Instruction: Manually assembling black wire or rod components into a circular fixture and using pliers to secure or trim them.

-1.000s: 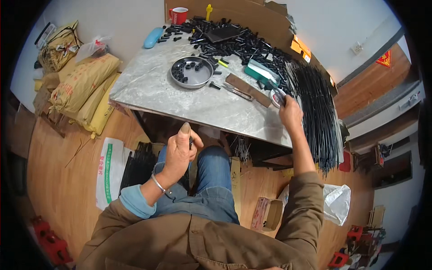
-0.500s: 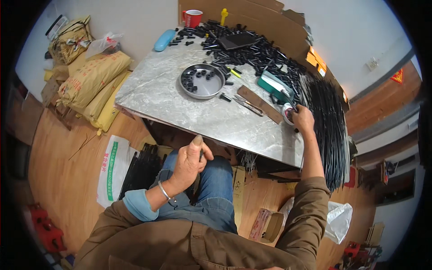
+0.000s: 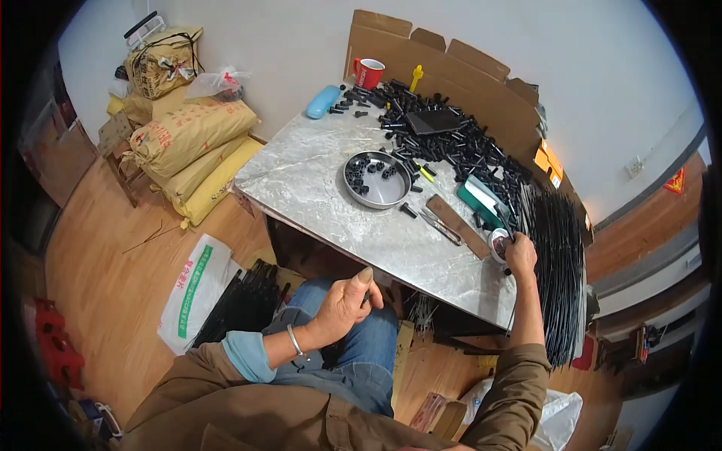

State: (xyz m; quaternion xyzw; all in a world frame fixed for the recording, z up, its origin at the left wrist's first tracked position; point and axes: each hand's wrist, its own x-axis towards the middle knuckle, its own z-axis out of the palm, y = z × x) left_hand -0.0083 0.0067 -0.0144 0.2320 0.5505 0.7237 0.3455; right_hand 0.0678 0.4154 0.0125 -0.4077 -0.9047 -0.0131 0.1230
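My right hand (image 3: 521,256) is at the right side of the table, its fingers closed on a dark stick (image 3: 509,223) beside a small white cup (image 3: 497,244) with dark contents. The stick's lower end is hidden by the hand and cup. Over my lap, in front of the table edge, my left hand (image 3: 342,307) is closed with the thumb on top. Whatever lies in its fingers is hidden. Near the right hand are a teal box (image 3: 479,204) with a white pad, a brown flat bar (image 3: 457,226) and metal tweezers (image 3: 440,226).
A round metal pan (image 3: 384,197) holds several black knobs. Black bolt-like parts (image 3: 470,154) pile up before a cardboard screen (image 3: 466,71). Long black rods (image 3: 554,278) lie along the right side. A red mug (image 3: 368,74) and blue case (image 3: 323,102) stand at the back; sacks (image 3: 195,135) are stacked left.
The view has shifted, so the table and sacks appear further right and lower. Both hands stay closed in much the same places relative to the table.
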